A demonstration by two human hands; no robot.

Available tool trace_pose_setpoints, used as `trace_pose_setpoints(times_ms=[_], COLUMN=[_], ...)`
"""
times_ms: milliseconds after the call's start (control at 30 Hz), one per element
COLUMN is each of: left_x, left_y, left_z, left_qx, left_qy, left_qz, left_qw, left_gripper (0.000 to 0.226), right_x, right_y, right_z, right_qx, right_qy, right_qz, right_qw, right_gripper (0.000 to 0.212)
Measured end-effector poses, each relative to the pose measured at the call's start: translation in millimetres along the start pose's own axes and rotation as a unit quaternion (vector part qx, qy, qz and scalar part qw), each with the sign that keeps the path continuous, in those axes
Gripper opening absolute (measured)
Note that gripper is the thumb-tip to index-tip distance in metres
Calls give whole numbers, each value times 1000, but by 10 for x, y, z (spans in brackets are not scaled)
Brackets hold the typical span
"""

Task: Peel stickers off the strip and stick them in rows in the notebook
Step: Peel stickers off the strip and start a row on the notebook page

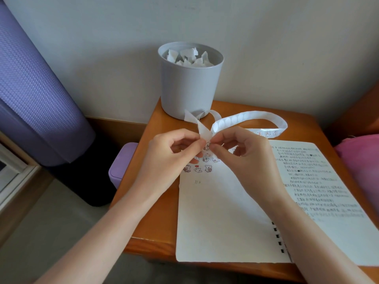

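Above the notebook (215,212), your left hand (170,158) and right hand (246,158) are both pinching the sticker strip (246,117); behind, the grey bin (190,87) is holding crumpled white scraps (190,58).

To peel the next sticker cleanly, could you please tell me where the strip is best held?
Pinch the strip close beside the bear sticker, as now: left hand on the free end from the left, right hand at the sticker's edge from the right. The strip is a thin, floppy loop, so a hold further off would probably just bend it.
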State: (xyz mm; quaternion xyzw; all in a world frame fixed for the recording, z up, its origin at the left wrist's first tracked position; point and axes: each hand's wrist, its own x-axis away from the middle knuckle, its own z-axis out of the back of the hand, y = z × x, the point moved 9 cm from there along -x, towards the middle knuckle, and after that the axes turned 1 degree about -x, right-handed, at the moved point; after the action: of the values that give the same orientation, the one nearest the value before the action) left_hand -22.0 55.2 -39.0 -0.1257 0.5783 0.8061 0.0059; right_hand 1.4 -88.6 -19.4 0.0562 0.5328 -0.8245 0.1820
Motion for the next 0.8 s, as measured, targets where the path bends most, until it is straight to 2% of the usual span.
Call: trace_pose_setpoints(times_ms=[200, 367, 533, 633, 800], left_x=[-4, -12, -24, -30, -17], left_y=[-32, -92, -136, -167, -186], left_z=[10, 9, 32, 55, 36], left_qx=[18, 21, 38, 33, 21], left_qy=[9, 11, 26, 34, 28], left_qz=[9, 23, 38, 43, 48], left_qw=[1000, 999, 998, 998, 998], left_gripper=[9, 9, 7, 7, 11], right_x=[13, 11, 37, 36, 99], right_y=[10, -31, -82, -27, 287], right_z=[-17, -38, 12, 69, 46], right_qx=[19, 75, 40, 9, 25], right_qy=[-14, -28, -39, -66, -138], right_qz=[-5, 26, 12, -39, -158], right_qw=[1000, 996, 998, 997, 977], right_gripper=[12, 12, 14, 8, 4])
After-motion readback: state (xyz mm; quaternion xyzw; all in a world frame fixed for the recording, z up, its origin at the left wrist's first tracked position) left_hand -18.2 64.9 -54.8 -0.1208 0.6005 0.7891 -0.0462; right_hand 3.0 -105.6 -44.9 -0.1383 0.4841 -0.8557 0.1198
